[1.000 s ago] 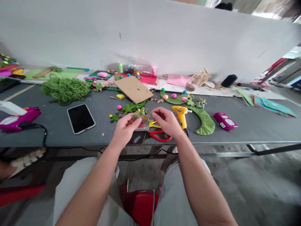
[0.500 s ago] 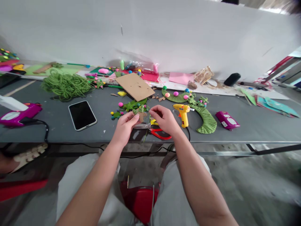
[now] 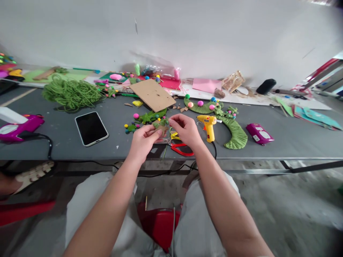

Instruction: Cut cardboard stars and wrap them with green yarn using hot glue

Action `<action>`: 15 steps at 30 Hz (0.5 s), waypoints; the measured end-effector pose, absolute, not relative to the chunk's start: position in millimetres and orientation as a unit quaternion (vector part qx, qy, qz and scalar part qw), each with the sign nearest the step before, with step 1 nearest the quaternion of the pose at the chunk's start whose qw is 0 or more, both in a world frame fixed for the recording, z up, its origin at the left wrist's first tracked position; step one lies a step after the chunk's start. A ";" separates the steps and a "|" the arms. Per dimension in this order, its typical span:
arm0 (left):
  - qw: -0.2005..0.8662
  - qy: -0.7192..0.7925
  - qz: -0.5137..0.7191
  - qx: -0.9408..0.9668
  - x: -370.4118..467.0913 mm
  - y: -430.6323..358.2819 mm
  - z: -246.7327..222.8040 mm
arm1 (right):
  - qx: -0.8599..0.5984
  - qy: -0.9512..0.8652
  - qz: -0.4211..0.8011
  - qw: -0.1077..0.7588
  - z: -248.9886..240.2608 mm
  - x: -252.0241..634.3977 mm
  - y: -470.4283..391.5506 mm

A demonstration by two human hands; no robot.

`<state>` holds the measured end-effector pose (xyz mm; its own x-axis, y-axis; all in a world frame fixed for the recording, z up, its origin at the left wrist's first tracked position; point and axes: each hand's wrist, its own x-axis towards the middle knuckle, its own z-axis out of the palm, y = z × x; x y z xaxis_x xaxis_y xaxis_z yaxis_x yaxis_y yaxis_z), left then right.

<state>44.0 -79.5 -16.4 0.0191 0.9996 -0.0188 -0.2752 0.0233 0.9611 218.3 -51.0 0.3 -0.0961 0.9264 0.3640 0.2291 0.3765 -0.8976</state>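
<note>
My left hand (image 3: 142,141) pinches a small piece of cardboard (image 3: 162,130) partly wrapped in green yarn (image 3: 160,123). Close by on the right, my right hand (image 3: 187,131) has thumb and fingers pressed together at the yarn's edge; the strand between them is barely visible. Scissors with red and yellow handles (image 3: 182,150) lie on the table beneath my hands, their blades partly hidden. Just beyond are green yarn-wrapped shapes (image 3: 152,116) with coloured pom-poms. A yellow glue gun (image 3: 210,131) lies right of my right hand, beside a curved green yarn-wrapped wreath (image 3: 236,135).
A phone (image 3: 91,128) and a heap of green yarn (image 3: 72,93) lie left. A cardboard sheet (image 3: 152,95) rests behind my hands. Purple power sockets (image 3: 259,134) sit right, with another purple block (image 3: 24,127) far left. A black cable (image 3: 91,162) hangs along the front edge.
My right hand has shifted slightly left and up, nearer the yarn-wrapped cardboard. The cardboard has tilted in my left hand, and the whole view has moved a little.
</note>
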 end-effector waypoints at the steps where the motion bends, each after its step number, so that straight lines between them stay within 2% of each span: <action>1: 0.576 0.429 0.554 0.422 44.7 -79.8 -16.5 | -0.442 -0.655 0.343 0.509 0.2 218.2 -51.2; 15: 0.571 0.428 0.567 0.411 50.6 -82.9 -18.2 | -0.439 -0.697 0.268 0.500 7.1 206.4 -68.6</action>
<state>50.6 -82.9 -18.2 -0.0099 0.9997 -0.0218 -0.2953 0.0179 0.9552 206.4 -68.6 7.1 -0.1149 0.8796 0.4615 0.3440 0.4711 -0.8122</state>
